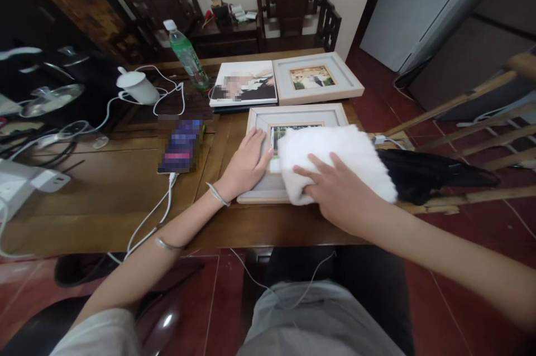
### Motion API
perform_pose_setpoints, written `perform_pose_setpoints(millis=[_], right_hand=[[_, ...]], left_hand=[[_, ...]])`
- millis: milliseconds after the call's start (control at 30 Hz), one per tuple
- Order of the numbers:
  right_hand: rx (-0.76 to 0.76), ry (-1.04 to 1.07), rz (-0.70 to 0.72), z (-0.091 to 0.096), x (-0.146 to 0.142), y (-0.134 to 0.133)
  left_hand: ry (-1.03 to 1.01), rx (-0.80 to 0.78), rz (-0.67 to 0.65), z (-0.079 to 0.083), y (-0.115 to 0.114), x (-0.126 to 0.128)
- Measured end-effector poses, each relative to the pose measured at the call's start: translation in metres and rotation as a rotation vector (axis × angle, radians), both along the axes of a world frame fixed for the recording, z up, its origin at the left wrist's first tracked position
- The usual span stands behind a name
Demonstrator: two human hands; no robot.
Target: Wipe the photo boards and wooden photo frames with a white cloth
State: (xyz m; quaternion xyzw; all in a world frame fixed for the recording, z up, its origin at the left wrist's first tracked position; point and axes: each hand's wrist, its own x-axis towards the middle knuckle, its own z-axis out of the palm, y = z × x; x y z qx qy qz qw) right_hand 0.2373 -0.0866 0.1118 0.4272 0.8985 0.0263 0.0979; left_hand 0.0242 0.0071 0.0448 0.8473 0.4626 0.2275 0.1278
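- While lying flat by the near edge of the tabletop (pixel 104 188), a little right of its middle, pinned under both hands: a pale wooden picture frame (pixel 298 115) with a photo behind glass.
- Open and flat, palm down, fingers close together: the left hand (pixel 247 163), resting on the frame's left rail and mat, grasping nothing, a thin bracelet at the wrist.
- Likewise flat, fingers somewhat spread: the right hand (pixel 335 188), pressed on top of a fluffy white cloth (pixel 335 141), laid on it rather than clenched round it.
- Spread over the frame's right half, that cloth, hiding most of the photo and reaching past the frame's right rail.
- Directly beneath both hands, then, the frame: touched bare on the left, parted from the palm by the cloth on the right.
- Just beyond it, toward the far edge: a second frame (pixel 318 78), and touching its left side a photo book (pixel 245 83), both flat.
- Left of the book, by the far edge: a green bottle (pixel 187 57), standing.
- Further left, toward the far left corner: a white cup (pixel 136 87).
- Near the left hand, on its left: a phone (pixel 181 145), screen up, with a white cable (pixel 154 211) running off the near edge.
- At the right edge, just beside the cloth: a black bundle (pixel 422 174), kind not clear.
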Motion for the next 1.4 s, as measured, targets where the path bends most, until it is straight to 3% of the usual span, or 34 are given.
perform_pose_setpoints(millis=[133, 233, 500, 600, 700, 967, 1067, 1200, 1400], right_hand=[[0.058, -0.030, -0.109, 0.007, 0.031, -0.013], [0.102, -0.038, -0.131, 0.005, 0.041, -0.005], [0.275, 0.016, -0.173, -0.023, 0.050, 0.086], [0.292, 0.023, -0.187, -0.027, 0.050, 0.101], [0.255, -0.002, -0.178, -0.026, 0.043, 0.084], [0.036, 0.068, -0.024, -0.002, 0.019, -0.019], [0.048, 0.178, 0.049, -0.003, 0.011, -0.034], [0.153, 0.338, 0.003, -0.018, -0.001, -0.019], [0.164, 0.174, -0.056, -0.025, 0.011, 0.052]], left_hand=[[0.060, 0.025, -0.009, 0.000, -0.001, 0.001], [0.090, 0.030, -0.009, 0.000, -0.001, 0.001], [0.074, 0.010, 0.002, 0.001, -0.001, 0.000], [0.060, 0.005, 0.002, 0.001, 0.000, 0.000], [0.068, 0.022, -0.006, 0.000, 0.000, -0.001], [0.099, 0.042, -0.009, 0.002, -0.002, 0.001], [0.117, 0.042, -0.014, 0.002, -0.003, 0.001], [0.113, 0.046, -0.021, 0.001, -0.002, 0.001], [0.114, 0.040, -0.041, 0.002, -0.004, 0.001]])
